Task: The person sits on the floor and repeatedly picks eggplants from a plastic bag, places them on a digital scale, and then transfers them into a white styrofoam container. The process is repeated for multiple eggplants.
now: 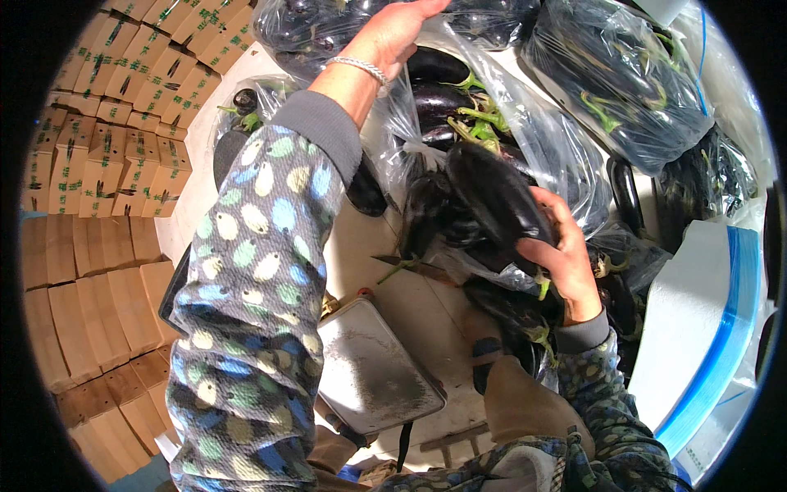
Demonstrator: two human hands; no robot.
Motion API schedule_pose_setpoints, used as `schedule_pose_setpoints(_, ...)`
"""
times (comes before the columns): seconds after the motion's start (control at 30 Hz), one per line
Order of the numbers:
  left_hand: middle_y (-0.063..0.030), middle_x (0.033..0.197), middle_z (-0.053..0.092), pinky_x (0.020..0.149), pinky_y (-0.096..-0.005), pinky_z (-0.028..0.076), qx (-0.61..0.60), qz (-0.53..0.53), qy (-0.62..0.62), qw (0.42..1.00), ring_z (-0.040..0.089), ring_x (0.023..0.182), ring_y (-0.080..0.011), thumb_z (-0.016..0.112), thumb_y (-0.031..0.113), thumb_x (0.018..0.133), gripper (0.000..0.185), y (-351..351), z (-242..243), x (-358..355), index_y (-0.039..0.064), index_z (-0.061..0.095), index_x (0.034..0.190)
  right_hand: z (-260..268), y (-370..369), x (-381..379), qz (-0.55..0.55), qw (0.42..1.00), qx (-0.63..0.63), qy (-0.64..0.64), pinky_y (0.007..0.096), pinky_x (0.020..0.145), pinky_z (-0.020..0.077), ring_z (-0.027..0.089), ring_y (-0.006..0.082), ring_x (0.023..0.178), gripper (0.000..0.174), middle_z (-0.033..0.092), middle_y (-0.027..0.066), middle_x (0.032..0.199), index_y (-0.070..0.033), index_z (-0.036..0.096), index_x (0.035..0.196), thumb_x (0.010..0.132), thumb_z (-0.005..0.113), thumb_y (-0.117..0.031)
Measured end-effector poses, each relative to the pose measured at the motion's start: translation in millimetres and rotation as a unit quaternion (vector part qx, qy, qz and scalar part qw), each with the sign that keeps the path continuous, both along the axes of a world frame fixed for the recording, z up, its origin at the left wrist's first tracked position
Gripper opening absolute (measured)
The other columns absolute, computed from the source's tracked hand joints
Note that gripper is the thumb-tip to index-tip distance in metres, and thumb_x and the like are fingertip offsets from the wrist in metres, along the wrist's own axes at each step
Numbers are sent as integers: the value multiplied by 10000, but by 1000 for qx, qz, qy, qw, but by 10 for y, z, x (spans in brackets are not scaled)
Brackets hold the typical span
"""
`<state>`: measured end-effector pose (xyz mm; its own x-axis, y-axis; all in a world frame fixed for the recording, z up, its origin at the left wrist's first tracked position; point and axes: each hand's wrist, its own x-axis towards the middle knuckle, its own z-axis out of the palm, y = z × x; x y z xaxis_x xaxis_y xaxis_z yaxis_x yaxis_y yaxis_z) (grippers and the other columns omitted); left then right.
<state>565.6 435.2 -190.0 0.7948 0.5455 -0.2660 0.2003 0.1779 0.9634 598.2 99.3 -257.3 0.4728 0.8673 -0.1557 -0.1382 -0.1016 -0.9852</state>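
My right hand [562, 252] is closed around a large dark eggplant [495, 194], its green stem end pointing down towards my wrist. The eggplant lies over an open clear plastic bag [529, 117] full of eggplants. My left hand [396, 34], with a braided bracelet at the wrist, reaches to the top edge above that bag; its fingers are partly cut off, and whether they grip the film cannot be told. More eggplants [430, 203] in clear film lie just left of the held one. Beneath them a knife [424, 270] rests on the floor.
Stacked cardboard boxes [89, 320] fill the left side. A platform scale [381, 369] stands near my feet. Other bagged eggplants [627, 80] lie at the upper right, and a white foam box [682, 320] with blue tape stands at the right. Loose eggplants [510, 304] lie by my foot.
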Motion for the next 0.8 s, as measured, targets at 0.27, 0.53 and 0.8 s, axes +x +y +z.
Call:
schedule_pose_setpoints(0.27,-167,1542,220,1137,-551,87,145,21,21,989,159,1427,-368,533,505,921,596,-205,97,-319,71,527,1329,-93,326,33,19,877,-129,-462,410,912,450,556,384,1066,621,580,213,1156,-24,476,1266,741,752,-208)
schedule_pose_setpoints(0.53,-90,1402,473,1114,-340,233,120,-8,-48,992,340,1347,-190,587,378,926,554,-305,39,-420,60,485,1368,-270,2258,214,23,825,83,-559,420,928,457,562,368,1079,325,596,198,1108,-24,581,1133,813,602,-82)
schedule_pose_setpoints(0.8,-410,1449,140,1139,-407,175,285,55,-64,955,80,1417,-449,678,391,783,819,-430,-353,-591,-107,379,1360,-795,3546,565,120,824,-139,-537,425,958,439,543,361,1120,379,575,186,1168,-58,547,1191,815,586,-66)
